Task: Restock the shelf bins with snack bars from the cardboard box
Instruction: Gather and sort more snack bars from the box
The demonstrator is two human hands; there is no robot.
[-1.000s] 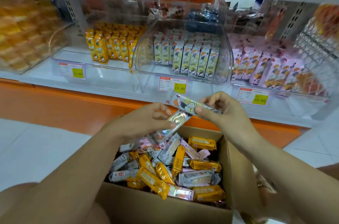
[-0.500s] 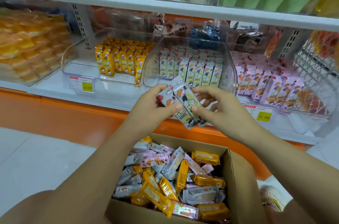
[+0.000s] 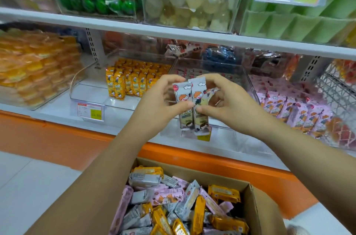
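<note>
Head view — left hand [image 3: 159,103] and right hand [image 3: 229,105] both pinch two white snack bars [image 3: 193,105] side by side, long axes upright. The clear middle bin [image 3: 250,84] lies straight ahead, just behind; its fill is probably low, mostly hidden. Cardboard box [image 3: 258,206] sits below.

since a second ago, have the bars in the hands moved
Yes. The bars rose away from the box and now stand upright before the middle bin.
</note>
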